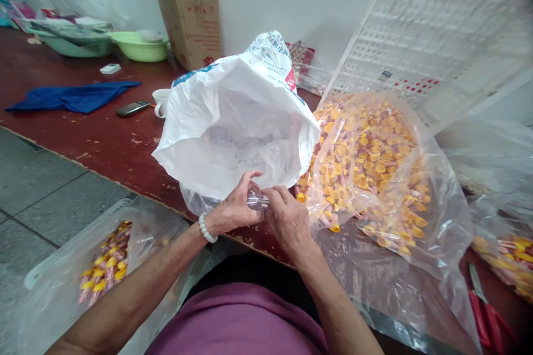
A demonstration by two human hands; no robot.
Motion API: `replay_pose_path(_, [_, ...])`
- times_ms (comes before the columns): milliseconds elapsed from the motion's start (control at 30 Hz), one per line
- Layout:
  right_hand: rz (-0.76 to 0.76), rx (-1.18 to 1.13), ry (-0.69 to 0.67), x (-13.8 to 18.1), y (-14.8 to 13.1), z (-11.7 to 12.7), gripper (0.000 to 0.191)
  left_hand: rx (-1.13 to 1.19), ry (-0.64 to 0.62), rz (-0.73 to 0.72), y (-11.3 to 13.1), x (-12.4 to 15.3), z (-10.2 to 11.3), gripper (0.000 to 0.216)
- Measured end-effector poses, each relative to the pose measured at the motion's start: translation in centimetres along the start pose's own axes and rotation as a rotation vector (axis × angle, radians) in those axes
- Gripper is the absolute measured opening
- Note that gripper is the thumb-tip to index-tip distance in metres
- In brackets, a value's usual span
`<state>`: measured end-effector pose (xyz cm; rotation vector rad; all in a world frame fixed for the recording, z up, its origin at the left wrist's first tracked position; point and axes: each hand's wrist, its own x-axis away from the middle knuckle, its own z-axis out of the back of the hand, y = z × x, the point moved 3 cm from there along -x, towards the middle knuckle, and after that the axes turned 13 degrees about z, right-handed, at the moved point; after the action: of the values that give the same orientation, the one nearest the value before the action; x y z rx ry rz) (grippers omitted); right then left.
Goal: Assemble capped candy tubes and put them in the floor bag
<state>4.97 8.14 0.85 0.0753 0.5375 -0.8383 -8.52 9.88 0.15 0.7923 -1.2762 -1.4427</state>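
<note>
Both my hands meet at the near lip of a large white sack point(204, 150), whose mouth gapes toward me; a few small clear pieces show inside it. My left hand point(236, 205), with a beaded bracelet on the wrist, is closed around a small clear plastic piece point(256, 199). From the other side my right hand point(287, 215) grips the same piece, its fingertips pressed together there. The fingers partly cover it, so its exact kind does not show. Right of the sack lies a clear plastic bag point(441, 188) full of small tubes with yellow caps point(375, 150).
Below left, another clear bag point(45, 305) holds yellow-capped tubes. On the red table point(137, 144) are a blue cloth point(75, 97), a phone point(133, 108), a white cup point(161, 102), basins and a cardboard box point(197, 28). Red-handled scissors point(485, 316) lie right; a white crate point(375, 55) leans behind.
</note>
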Motion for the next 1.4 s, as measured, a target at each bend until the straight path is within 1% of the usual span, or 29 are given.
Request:
replay_pose_path(67, [-0.112, -0.144, 0.054, 0.3, 0.3, 0.0, 0.022, 0.24, -0.046, 0.046, 0.1, 0.2, 0.2, 0.082])
replay_pose_path(133, [-0.235, -0.327, 0.129, 0.6, 0.4, 0.0, 0.025, 0.457, -0.061, 0.063, 0.2, 0.4, 0.4, 0.075])
replay_pose_path(233, [-0.376, -0.56, 0.2, 0.9, 0.2, -0.3, 0.03, 0.641, -0.042, 0.079, 0.0, 0.6, 0.3, 0.067])
replay_pose_path(300, [-0.409, -0.642, 0.226, 1.0, -0.1, -0.4, 0.03, 0.731, -0.054, 0.114, -0.4, 0.6, -0.2, 0.061])
replay_pose_path(400, [-0.434, -0.705, 0.226, 1.2, -0.3, -0.5, 0.026, 0.856, -0.115, 0.144, -0.9, 0.8, -1.1, 0.052])
replay_pose_path(467, [-0.436, -0.714, 0.205, 1.5, -0.6, -0.6, 0.025, 0.893, -0.153, 0.159, -1.1, 1.0, -1.5, 0.047])
replay_pose_path(533, [-0.417, -0.708, 0.181, 1.8, -1.0, -0.7, 0.023, 0.894, -0.192, 0.189, -1.1, 1.2, -1.9, 0.048])
replay_pose_path(600, [-0.378, -0.683, 0.161, 2.1, -1.3, -0.7, 0.02, 0.885, -0.257, 0.222, -1.2, 1.5, -2.3, 0.052])
replay_pose_path(667, [-0.336, -0.649, 0.126, 2.2, -1.5, -0.7, 0.019, 0.895, -0.31, 0.249, -1.2, 1.6, -2.8, 0.047])
replay_pose_path(733, [-0.298, -0.611, 0.099, 2.3, -1.5, -0.5, 0.022, 0.925, -0.289, 0.265, -1.1, 1.5, -3.1, 0.033])
replay_pose_path(800, [-0.277, -0.567, 0.09, 2.7, -1.6, 0.1, 0.028, 0.941, -0.204, 0.275, -1.0, 1.4, -3.0, 0.023])
replay_pose_path(867, [-0.25, -0.494, 0.058, 3.4, -2.0, 0.8, 0.034, 0.894, -0.087, 0.264, -0.6, 1.7, -2.4, 0.02])
replay_pose_path(900, [-0.237, -0.441, 0.008, 3.9, -2.3, 1.1, 0.036, 0.835, -0.02, 0.241, -0.4, 2.0, -1.9, 0.02])
replay_pose_path(933, [-0.231, -0.379, -0.066, 4.4, -2.7, 1.4, 0.037, 0.74, 0.035, 0.215, -0.2, 2.4, -1.3, 0.02])
replay_pose_path(967, [-0.229, -0.321, -0.163, 4.9, -3.3, 1.5, 0.037, 0.608, 0.063, 0.191, 0.1, 2.9, -0.8, 0.019])
replay_pose_path(1000, [-0.235, -0.274, -0.27, 5.4, -3.8, 1.6, 0.035, 0.446, 0.058, 0.172, 0.3, 3.5, -0.5, 0.019])
replay_pose_path(1033, [-0.248, -0.247, -0.368, 5.9, -4.3, 1.7, 0.032, 0.267, 0.018, 0.157, 0.3, 4.1, -0.4, 0.018])
replay_pose_path(1067, [-0.265, -0.241, -0.44, 6.2, -4.7, 1.8, 0.028, 0.094, -0.044, 0.146, 0.2, 4.7, -0.6, 0.017])
replay_pose_path(1100, [-0.288, -0.256, -0.482, 6.5, -4.9, 1.9, 0.026, -0.054, -0.119, 0.14, -0.1, 5.2, -0.9, 0.016])
replay_pose_path(1133, [-0.318, -0.278, -0.497, 6.7, -5.1, 2.1, 0.024, -0.16, -0.184, 0.136, -0.5, 5.7, -1.4, 0.017])
replay_pose_path(1200, [-0.376, -0.33, -0.478, 6.9, -5.0, 2.5, 0.025, -0.241, -0.26, 0.138, -1.4, 6.4, -2.5, 0.019])
replay_pose_path(1300, [-0.393, -0.397, -0.448, 7.4, -4.8, 2.8, 0.031, -0.218, -0.278, 0.155, -2.4, 6.9, -4.1, 0.021])
replay_pose_path(1367, [-0.346, -0.444, -0.424, 7.9, -4.8, 2.9, 0.037, -0.174, -0.292, 0.14, -2.6, 7.1, -4.9, 0.018])
replay_pose_path(1400, [-0.318, -0.465, -0.408, 8.2, -4.9, 3.0, 0.043, -0.134, -0.316, 0.137, -2.7, 7.2, -5.4, 0.02])
